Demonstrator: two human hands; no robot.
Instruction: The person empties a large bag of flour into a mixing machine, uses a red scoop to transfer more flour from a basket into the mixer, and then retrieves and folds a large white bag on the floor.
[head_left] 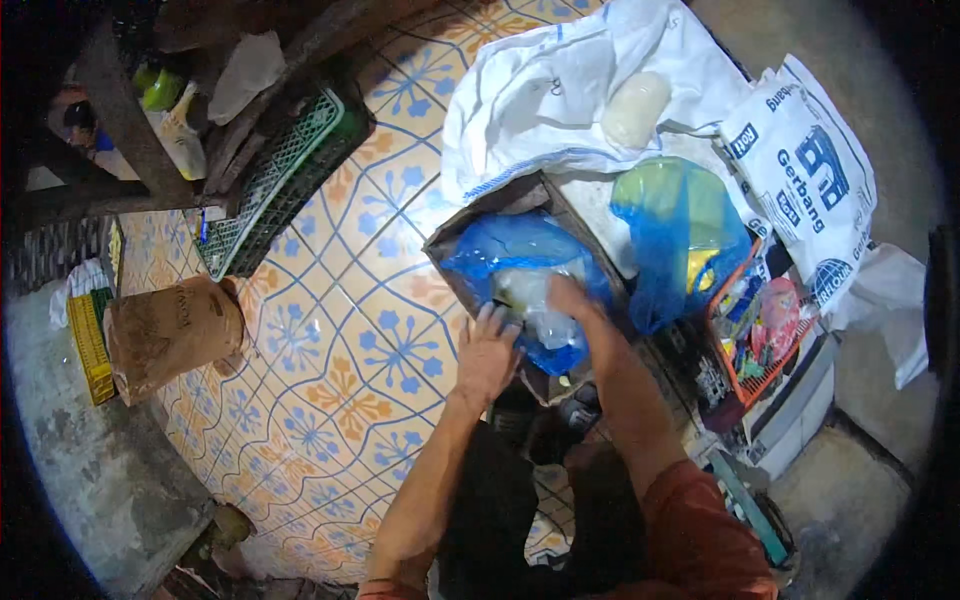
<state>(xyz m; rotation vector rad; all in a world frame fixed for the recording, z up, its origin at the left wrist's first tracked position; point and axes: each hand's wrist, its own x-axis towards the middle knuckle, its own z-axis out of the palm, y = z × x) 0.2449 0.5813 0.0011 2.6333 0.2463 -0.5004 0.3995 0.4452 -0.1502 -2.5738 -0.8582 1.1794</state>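
A cardboard box holds a blue plastic bag with crumpled clear plastic inside; its other contents are hard to make out. My left hand rests at the box's near-left side against the bag, fingers bent and apart. My right hand reaches into the bag beside the clear plastic; its fingertips are hidden. Right of the box, another blue bag covers something yellow-green.
White sacks lie behind, a pale bundle on one. An orange basket of packets is at right. A green crate, dark wooden frame, brown paper bag and yellow crate stand left, on or beside patterned tiles.
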